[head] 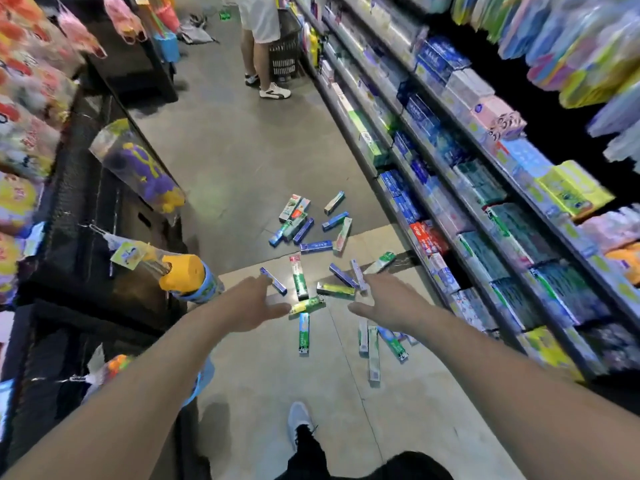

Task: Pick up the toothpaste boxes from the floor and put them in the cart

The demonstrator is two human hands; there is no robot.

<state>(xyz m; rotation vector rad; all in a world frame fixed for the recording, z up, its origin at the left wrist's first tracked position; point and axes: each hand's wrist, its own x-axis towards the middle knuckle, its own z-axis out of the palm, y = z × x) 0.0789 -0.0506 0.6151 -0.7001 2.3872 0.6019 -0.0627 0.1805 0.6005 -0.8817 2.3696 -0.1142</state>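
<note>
About 20 toothpaste boxes (313,258) lie scattered on the shop-aisle floor (242,161) beside stocked shelves (485,202). The left hand (256,303) and right hand (388,301) reach above them, fingers spread, grasping nothing — seemingly none collected yet. No cart visible.

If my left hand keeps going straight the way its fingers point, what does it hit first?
Most likely the small blue toothpaste box lying on the floor just past the left hand, whose fingers are spread and hold nothing. Depth is unclear from one view, so that's a best guess.
</note>
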